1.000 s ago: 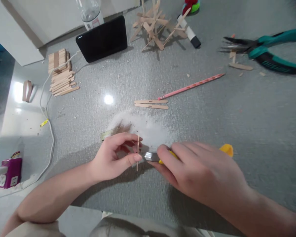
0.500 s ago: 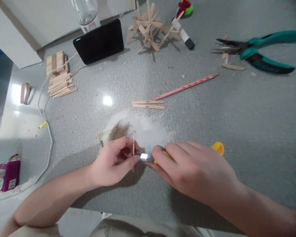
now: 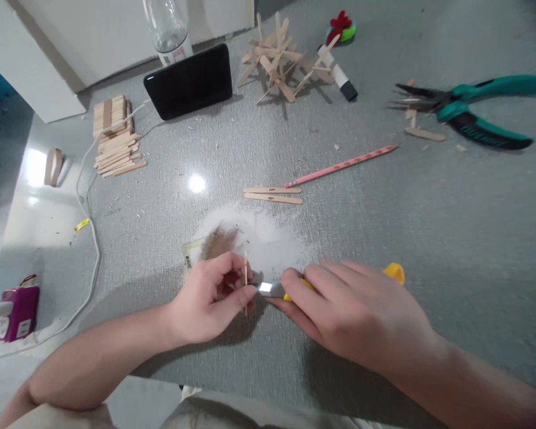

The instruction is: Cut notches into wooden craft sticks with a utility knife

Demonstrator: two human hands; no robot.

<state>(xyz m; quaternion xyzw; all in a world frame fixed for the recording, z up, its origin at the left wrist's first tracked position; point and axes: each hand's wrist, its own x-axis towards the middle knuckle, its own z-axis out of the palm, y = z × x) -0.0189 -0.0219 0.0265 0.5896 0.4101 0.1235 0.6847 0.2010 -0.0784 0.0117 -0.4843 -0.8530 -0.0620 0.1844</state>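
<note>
My left hand [image 3: 217,298] pinches a wooden craft stick [image 3: 246,265], seen edge-on and pointing away from me. In my right hand [image 3: 343,304] is a yellow-handled knife [image 3: 274,290], gripped with the fingers wrapped round its handle. Its shiny metal blade reaches left to the stick, close to my left thumb; the very tip is hidden there. Just beyond the hands lies a patch of white powder [image 3: 268,229] with a brown smear. Two craft sticks [image 3: 272,195] with dark marks at their middles lie farther off, near a pink pencil [image 3: 343,165].
Green-handled pliers [image 3: 455,104] lie at the right among wood scraps. At the back stand a stick construction [image 3: 279,59], a black phone [image 3: 190,82] and a clear bottle [image 3: 167,33]. Stacked craft sticks [image 3: 116,149] and a white cable [image 3: 93,238] are on the left.
The view has shifted a little, so the table's things appear slightly lower and farther right. Both hands keep their grips, with the blade still at the stick.
</note>
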